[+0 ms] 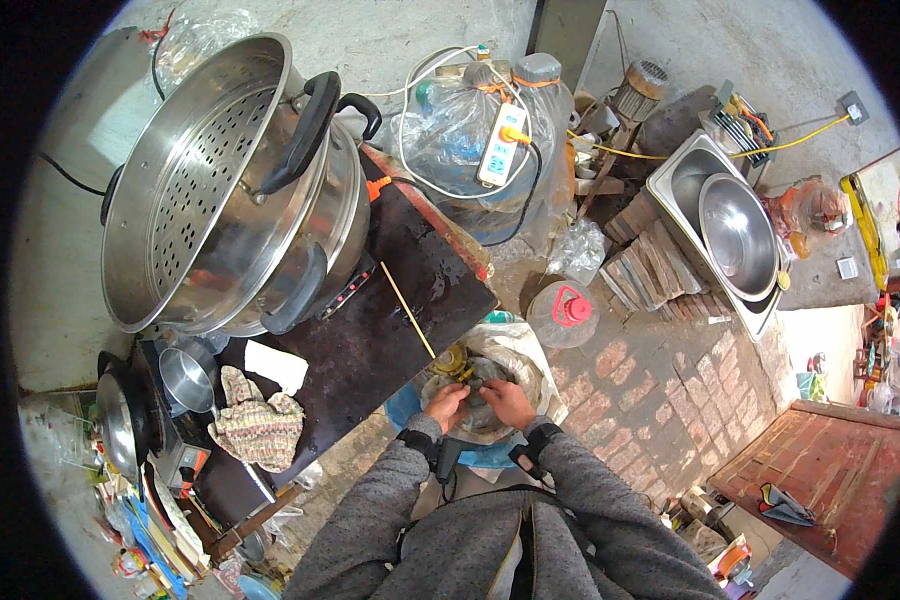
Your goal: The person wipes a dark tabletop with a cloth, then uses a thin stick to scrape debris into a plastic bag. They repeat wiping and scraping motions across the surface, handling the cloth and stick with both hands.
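Observation:
Low in front of me, an open white sack [546, 361] holds a crumpled, cloudy plastic bag [487, 369]. My left hand [448, 406] has its curled fingers on the bag's plastic, and my right hand [507, 403] pinches it from the other side. The two sets of fingertips are close together; what lies beneath them is hidden. Just beyond my left hand is a yellow object [451, 361], too small to tell its kind. Blue plastic [400, 407] shows at the sack's left side. Dark straps circle both wrists.
A dark table [360, 367] on the left carries a steel steamer pot [270, 225], a wooden stick [407, 309], a checked cloth [259, 424] and a small saucepan [187, 373]. A plastic jug [562, 319] with a red cap stands beyond the sack. Steel basins [735, 232] sit at right.

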`<state>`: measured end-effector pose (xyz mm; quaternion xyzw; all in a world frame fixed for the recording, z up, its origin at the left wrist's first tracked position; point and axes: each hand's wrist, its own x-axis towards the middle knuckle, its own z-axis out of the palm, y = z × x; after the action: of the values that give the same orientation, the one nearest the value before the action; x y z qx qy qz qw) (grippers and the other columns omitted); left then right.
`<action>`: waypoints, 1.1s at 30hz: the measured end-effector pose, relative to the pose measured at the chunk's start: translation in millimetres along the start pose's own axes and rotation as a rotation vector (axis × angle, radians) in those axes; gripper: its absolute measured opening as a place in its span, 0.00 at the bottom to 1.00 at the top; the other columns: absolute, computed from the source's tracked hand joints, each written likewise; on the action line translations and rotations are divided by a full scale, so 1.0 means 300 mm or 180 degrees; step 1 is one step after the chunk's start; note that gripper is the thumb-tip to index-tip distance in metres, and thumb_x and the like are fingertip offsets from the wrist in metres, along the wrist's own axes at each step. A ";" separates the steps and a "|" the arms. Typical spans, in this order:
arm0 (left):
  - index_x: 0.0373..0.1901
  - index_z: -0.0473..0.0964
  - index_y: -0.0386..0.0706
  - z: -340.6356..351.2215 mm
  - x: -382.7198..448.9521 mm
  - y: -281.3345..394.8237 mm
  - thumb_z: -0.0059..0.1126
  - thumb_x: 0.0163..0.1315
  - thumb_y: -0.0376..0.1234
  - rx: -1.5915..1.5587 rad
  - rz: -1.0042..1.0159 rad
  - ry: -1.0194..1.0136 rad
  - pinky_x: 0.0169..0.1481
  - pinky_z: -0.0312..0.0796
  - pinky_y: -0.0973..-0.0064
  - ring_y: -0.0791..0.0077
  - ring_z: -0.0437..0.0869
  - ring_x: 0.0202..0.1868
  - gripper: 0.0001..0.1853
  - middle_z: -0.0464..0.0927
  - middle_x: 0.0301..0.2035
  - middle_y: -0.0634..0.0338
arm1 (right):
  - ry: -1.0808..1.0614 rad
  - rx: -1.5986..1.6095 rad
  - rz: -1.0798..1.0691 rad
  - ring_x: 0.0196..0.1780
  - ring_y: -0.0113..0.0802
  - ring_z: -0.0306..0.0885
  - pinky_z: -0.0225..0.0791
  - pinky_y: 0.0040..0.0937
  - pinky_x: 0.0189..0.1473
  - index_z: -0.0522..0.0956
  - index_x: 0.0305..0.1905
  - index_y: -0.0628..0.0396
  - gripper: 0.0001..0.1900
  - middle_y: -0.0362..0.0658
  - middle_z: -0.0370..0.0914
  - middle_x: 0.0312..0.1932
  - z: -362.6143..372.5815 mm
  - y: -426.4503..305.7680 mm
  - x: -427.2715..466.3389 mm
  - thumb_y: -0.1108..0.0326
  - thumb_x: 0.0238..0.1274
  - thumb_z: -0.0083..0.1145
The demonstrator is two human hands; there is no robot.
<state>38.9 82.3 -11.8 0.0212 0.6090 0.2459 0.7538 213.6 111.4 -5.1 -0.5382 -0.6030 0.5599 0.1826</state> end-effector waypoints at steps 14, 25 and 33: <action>0.61 0.60 0.44 -0.036 0.060 -0.031 0.56 0.62 0.43 0.0006 -0.0093 -0.0097 0.59 0.63 0.64 0.65 0.65 0.58 0.29 0.62 0.60 0.58 | -0.0227 -0.0198 0.0110 0.41 0.44 0.80 0.70 0.36 0.41 0.76 0.45 0.64 0.15 0.56 0.79 0.36 -0.017 -0.019 0.002 0.62 0.61 0.54; 0.58 0.64 0.44 -0.018 0.033 -0.017 0.54 0.63 0.42 0.0056 0.0002 -0.0057 0.55 0.64 0.68 0.70 0.69 0.51 0.24 0.68 0.54 0.61 | -0.0135 -0.0223 0.0009 0.40 0.46 0.80 0.70 0.36 0.41 0.76 0.45 0.63 0.15 0.56 0.79 0.35 -0.014 -0.011 0.002 0.61 0.60 0.55; 0.54 0.67 0.44 -0.018 0.040 -0.032 0.55 0.62 0.41 -0.0100 0.0094 0.0056 0.48 0.67 0.70 0.73 0.71 0.45 0.20 0.70 0.46 0.63 | -0.0189 -0.0237 0.0074 0.39 0.47 0.79 0.70 0.37 0.41 0.76 0.46 0.62 0.16 0.56 0.79 0.35 -0.018 -0.018 -0.002 0.60 0.61 0.54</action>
<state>38.7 77.2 -27.1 0.0161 0.6113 0.2667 0.7449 215.9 114.6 1.5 -0.5348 -0.6222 0.5548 0.1379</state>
